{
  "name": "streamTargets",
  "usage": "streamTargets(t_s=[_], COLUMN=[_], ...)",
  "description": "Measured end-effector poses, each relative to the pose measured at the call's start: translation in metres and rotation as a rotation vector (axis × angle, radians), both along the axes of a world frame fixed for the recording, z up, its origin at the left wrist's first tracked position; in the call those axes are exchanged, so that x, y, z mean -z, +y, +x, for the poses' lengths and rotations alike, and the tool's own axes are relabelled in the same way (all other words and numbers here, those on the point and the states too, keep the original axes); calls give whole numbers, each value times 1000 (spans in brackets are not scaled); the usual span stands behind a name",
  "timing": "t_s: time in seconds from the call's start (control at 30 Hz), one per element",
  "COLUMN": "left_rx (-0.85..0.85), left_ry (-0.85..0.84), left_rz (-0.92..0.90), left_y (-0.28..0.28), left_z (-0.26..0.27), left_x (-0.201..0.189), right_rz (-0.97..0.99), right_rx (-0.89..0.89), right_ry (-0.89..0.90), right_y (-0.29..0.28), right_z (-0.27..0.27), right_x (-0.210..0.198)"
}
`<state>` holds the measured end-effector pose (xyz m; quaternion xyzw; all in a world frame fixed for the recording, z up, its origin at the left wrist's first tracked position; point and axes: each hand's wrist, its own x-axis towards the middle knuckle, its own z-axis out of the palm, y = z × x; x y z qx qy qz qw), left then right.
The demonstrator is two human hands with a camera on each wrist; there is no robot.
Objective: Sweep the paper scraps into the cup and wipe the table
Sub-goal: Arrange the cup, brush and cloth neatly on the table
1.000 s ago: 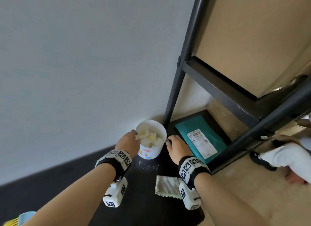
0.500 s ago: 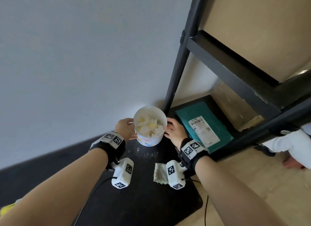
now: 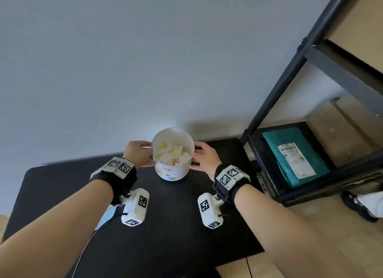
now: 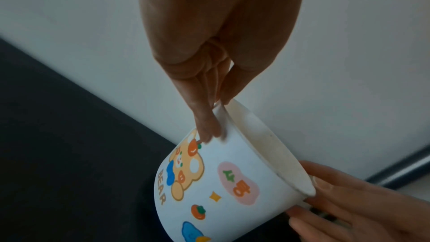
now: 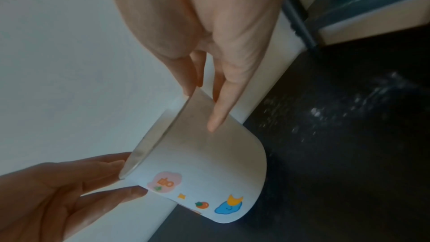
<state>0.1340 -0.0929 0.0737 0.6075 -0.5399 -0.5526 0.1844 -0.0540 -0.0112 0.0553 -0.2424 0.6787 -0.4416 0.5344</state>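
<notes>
A white paper cup (image 3: 172, 171) with cartoon stickers sits over the back of the black table (image 3: 176, 226), close to the wall. White and yellow paper scraps (image 3: 173, 153) fill it. My left hand (image 3: 145, 153) grips its left side, thumb near and fingers far. In the left wrist view the left hand's fingers (image 4: 204, 126) lie on the cup (image 4: 221, 190) wall just below the rim. My right hand (image 3: 199, 156) grips the cup's right side, and the right wrist view shows its fingers (image 5: 217, 115) straddling the rim of the cup (image 5: 209, 163). No cloth is in view.
A black metal shelf (image 3: 273, 103) stands right of the table, with a teal parcel (image 3: 296, 155) on its lowest level. A light blue item (image 3: 107, 215) lies under my left forearm. Wet streaks (image 5: 372, 98) glisten on the table. A person's shoe (image 3: 356, 205) is at far right.
The cup has moved left, away from the shelf post, with a hand on each side. My view has swung left. The white cloth by my right wrist is out of sight.
</notes>
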Motion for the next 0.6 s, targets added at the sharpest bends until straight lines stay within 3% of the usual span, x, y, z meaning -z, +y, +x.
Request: streamTargets(t_s=[0.23, 0.47, 0.6], left_rx=[-80, -63, -139], left_ry=[8, 76, 99], left_rz=[24, 52, 65], left_y=[-8, -6, -1], left_z=[83, 101, 101], left_x=[7, 29, 32], right_rz=[33, 46, 25], right_rx=[-84, -76, -92], right_ry=[-51, -7, 40], right_y=[-17, -17, -14], right_z=[78, 96, 96], right_x=[2, 8, 10])
